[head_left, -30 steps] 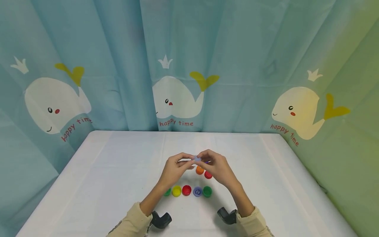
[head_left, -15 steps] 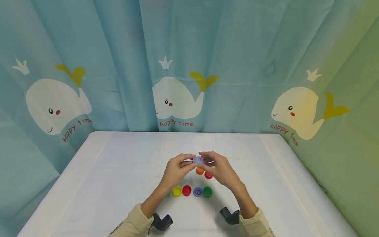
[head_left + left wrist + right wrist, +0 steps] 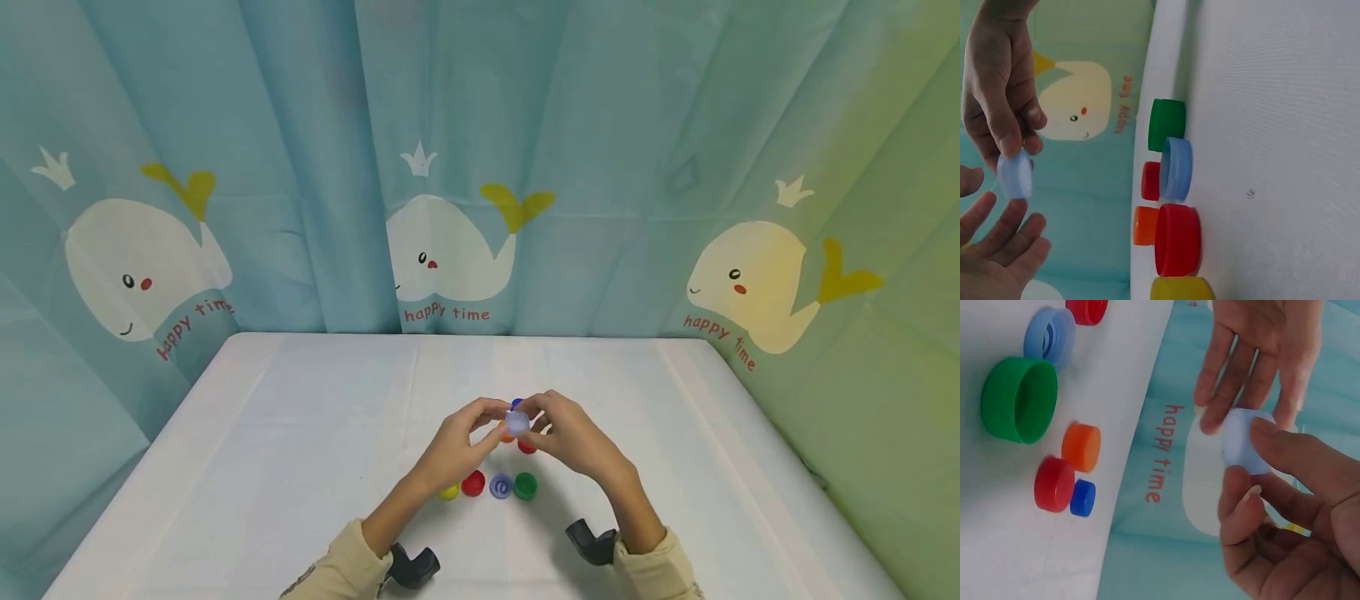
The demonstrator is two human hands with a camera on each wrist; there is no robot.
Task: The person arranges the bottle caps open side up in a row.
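Observation:
A pale lavender-blue bottle cap (image 3: 517, 422) is held up over the table, its round face toward the head camera. My right hand (image 3: 576, 437) pinches it between thumb and fingers, plainest in the right wrist view, where the thumb lies across the cap (image 3: 1239, 440). On the other side, my left hand (image 3: 456, 446) is spread around the cap with its thumb and fingers apart. One left fingertip is right at the cap's edge in the left wrist view. Beyond the hands lie an orange cap (image 3: 1082, 447), a small red cap (image 3: 1055, 484) and a small blue cap (image 3: 1083, 499).
Nearer my body runs a row of caps on the white table (image 3: 300, 467): yellow (image 3: 448, 492), red (image 3: 472, 482), light blue (image 3: 501, 487) and green (image 3: 526, 486). Black curved pieces (image 3: 415, 568) sit at both wrists. A whale-print curtain (image 3: 600, 125) surrounds the table's back and sides.
The held cap has turned from edge-on to face-up and shifted slightly right and toward my body. My left fingers have moved apart from their pinch, while the right hand keeps holding it.

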